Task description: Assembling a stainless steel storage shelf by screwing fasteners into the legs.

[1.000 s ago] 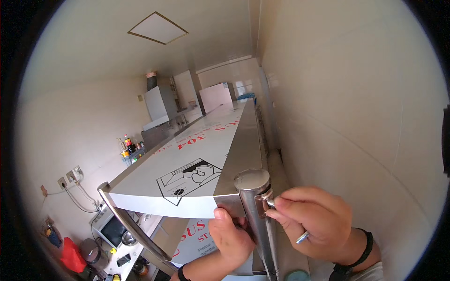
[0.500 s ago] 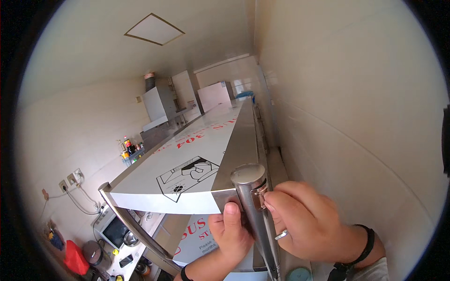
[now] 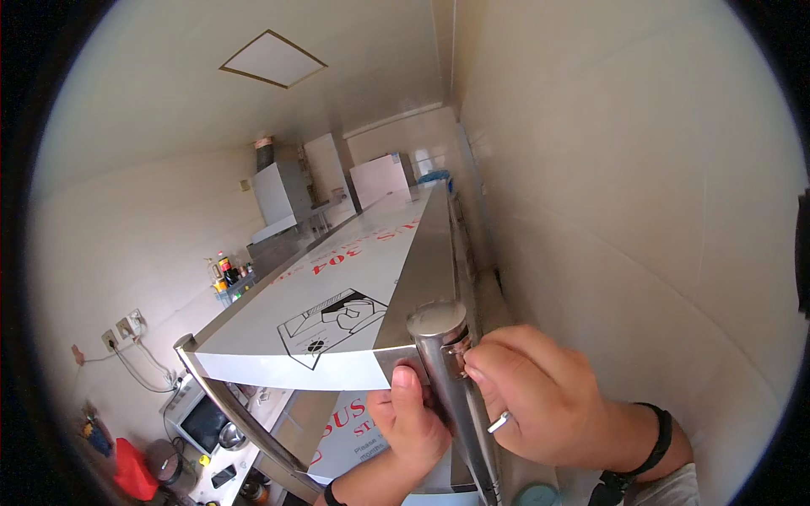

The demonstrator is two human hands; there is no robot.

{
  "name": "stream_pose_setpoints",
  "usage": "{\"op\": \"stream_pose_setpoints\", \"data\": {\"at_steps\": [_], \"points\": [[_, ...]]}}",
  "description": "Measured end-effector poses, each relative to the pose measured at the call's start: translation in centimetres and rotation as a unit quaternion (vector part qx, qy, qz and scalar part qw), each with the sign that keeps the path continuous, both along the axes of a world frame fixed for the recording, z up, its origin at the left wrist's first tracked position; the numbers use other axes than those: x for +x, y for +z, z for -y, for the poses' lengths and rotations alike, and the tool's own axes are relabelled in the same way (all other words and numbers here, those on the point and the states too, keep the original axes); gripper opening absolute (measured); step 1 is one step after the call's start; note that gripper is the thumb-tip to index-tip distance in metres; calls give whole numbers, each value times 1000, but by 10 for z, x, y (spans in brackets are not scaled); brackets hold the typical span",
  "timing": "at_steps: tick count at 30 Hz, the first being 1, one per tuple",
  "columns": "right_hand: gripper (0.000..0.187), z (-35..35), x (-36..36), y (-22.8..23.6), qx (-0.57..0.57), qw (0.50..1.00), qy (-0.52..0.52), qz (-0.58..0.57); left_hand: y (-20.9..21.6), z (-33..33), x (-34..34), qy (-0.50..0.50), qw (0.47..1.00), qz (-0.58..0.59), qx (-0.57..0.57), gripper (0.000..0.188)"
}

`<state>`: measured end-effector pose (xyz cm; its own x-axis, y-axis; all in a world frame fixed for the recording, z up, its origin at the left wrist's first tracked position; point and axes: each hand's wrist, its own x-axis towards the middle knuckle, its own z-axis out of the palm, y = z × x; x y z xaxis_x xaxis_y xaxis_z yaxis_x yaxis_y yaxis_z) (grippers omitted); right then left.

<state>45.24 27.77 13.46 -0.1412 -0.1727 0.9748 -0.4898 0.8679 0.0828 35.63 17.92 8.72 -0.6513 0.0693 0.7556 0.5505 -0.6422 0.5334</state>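
Left hand [image 3: 412, 426] grips near edge of shelf [image 3: 253, 337] beside right post [image 3: 440, 363]; right hand [image 3: 536, 392], holding metal rod [image 3: 499, 422], fingers post fitting [image 3: 459, 356], contact partly hidden. Step judged: fitting adjustment; next calls for steady bracing.

Smooth metal post [image 3: 451, 396] (quite glossy)

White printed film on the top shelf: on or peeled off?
Mostly on: the white printed film covers most of the top shelf, but a bare metal strip runs along its right side.
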Motion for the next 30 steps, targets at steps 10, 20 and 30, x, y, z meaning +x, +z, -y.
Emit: {"op": "stream_pose_setpoints", "data": {"at_steps": [10, 20, 30], "points": [[27, -8, -10, -5, 108, 992, -40, -60, 4, -1, -1, 32, 999, -40, -15, 43], [26, -13, -11, -10, 108, 993, -1, -56, 5, 1, -2, 25, 999, -42, -9, 47], [29, -5, -4, 0, 54, 996, -26, -63, 9, -3, 7, 25, 999, -27, 7, 39]]}}
